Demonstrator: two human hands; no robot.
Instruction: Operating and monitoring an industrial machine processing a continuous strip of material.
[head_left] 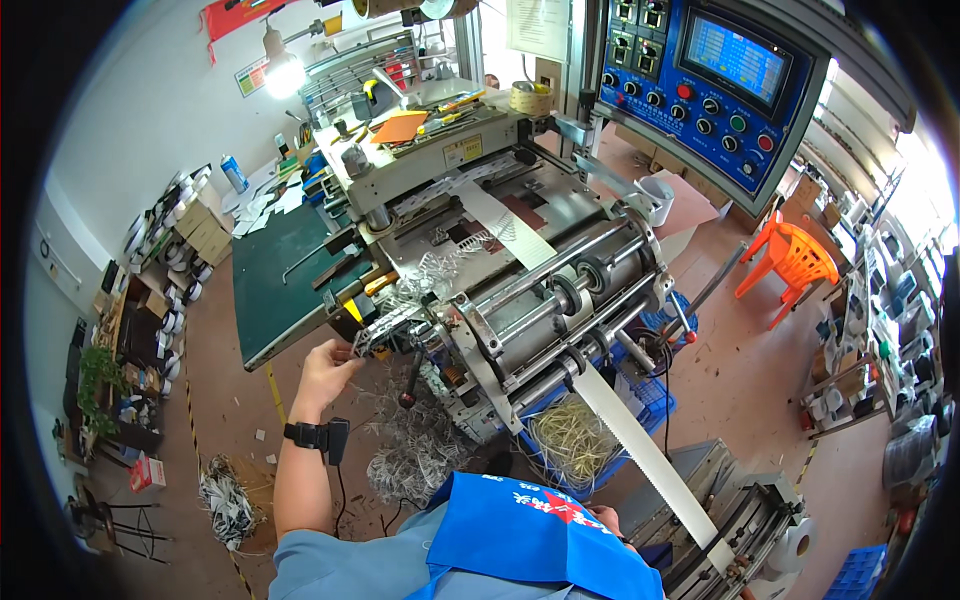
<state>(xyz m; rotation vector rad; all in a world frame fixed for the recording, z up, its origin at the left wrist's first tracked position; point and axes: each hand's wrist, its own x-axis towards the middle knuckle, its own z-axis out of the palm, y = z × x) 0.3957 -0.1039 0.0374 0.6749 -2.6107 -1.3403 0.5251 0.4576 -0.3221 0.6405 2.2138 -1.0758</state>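
My left hand (pixel 328 376) reaches out at the machine's left side. Its fingers pinch the end of a crumpled silvery scrap strip (pixel 388 326), which runs toward a tangle of thin clear trimmings (pixel 430 277) on the machine bed. My right hand (pixel 606 518) shows only in a small part beside my blue apron (pixel 510 525); its fingers are hidden. A pale band with a toothed edge (pixel 510 232) comes out of the press and passes to the steel rollers (pixel 520 318). Below the rollers, a pale band (pixel 650 465) slants down to the lower right.
A blue crate (pixel 655 410) holds yellowish strip waste (pixel 570 440) under the rollers. More trimmings (pixel 420 450) lie heaped on the floor. A lever with a dark knob (pixel 407 398) sticks out near my left hand. The control panel (pixel 715 90) hangs upper right; an orange chair (pixel 787 265) stands beyond.
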